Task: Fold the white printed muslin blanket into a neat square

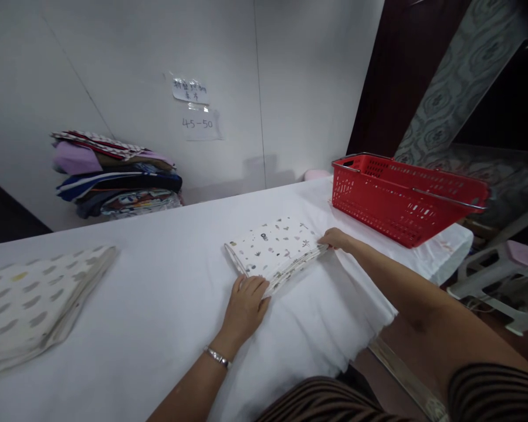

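A folded white cloth with small dark prints [275, 246] lies on the white-covered table [167, 305]. My left hand [246, 302], with a bracelet on its wrist, curls its fingers round the cloth's near corner. My right hand [337, 239] grips the cloth's right corner, fingers closed on the edge. Both hands hold the same folded piece flat against the table.
A red plastic basket [405, 196] stands at the table's far right end. A stack of folded patterned cloths [30, 299] lies at the left. A pile of coloured fabrics [114, 173] rests against the wall, under two paper notes [193, 108]. White stools [501, 275] stand to the right.
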Demonstrator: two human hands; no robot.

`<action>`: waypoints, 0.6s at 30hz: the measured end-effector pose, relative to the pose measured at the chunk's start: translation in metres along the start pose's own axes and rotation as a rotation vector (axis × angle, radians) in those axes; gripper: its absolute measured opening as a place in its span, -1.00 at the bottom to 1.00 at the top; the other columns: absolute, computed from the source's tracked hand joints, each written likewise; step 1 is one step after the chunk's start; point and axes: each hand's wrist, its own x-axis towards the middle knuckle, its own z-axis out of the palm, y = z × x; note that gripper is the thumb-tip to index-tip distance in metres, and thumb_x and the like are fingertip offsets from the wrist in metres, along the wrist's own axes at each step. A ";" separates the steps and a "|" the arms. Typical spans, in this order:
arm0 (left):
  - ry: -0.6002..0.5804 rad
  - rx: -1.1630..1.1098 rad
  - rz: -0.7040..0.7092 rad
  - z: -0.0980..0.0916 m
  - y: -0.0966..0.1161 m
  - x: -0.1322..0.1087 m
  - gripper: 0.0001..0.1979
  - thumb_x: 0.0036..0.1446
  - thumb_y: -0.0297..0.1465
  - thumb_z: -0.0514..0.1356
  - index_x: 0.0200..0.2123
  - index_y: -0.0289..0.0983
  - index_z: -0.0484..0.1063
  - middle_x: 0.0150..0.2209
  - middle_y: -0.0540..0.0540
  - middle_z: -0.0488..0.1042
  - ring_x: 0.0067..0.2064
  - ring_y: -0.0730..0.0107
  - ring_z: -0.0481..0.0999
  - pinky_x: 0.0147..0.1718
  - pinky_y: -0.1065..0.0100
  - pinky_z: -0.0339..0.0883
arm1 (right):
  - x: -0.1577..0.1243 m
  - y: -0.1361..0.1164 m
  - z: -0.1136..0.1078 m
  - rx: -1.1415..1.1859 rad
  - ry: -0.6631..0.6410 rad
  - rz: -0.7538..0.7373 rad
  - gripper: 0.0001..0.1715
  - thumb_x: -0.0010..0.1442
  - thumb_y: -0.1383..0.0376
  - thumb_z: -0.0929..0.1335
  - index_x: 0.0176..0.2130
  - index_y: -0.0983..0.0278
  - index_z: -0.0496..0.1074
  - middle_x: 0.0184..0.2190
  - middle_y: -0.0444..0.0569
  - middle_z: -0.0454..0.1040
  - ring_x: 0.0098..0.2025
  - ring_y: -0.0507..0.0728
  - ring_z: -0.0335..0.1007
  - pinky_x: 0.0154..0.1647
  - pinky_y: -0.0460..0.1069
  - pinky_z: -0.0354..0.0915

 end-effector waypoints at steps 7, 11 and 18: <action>-0.009 -0.004 -0.031 -0.001 0.004 -0.001 -0.72 0.13 -0.45 0.08 -0.07 -0.17 0.37 -0.07 -0.09 0.46 0.01 0.23 0.38 0.13 0.01 0.00 | -0.009 0.007 0.011 -0.078 0.078 -0.017 -0.83 0.04 0.26 0.35 -0.42 0.36 0.38 -0.70 -0.18 0.27 -0.63 -0.04 0.17 -0.61 -0.14 0.05; -0.019 -0.007 -0.030 0.001 0.004 -0.003 -0.72 0.16 -0.43 0.06 -0.04 -0.17 0.36 -0.05 -0.12 0.45 0.04 0.21 0.35 0.13 0.00 -0.01 | -0.011 0.005 0.009 -0.181 0.122 -0.036 -0.81 0.04 0.26 0.35 -0.35 0.37 0.41 -0.60 -0.09 0.38 -0.54 0.02 0.29 -0.53 -0.12 0.14; -0.030 -0.028 -0.036 0.002 0.004 -0.005 -0.73 0.16 -0.44 0.08 -0.05 -0.17 0.34 -0.04 -0.08 0.43 0.06 0.28 0.31 0.18 0.07 -0.09 | -0.030 -0.016 0.027 -0.358 0.273 -0.484 -0.55 0.16 0.26 0.27 0.04 0.32 0.33 0.06 0.14 0.33 0.11 0.24 0.17 0.08 0.09 0.11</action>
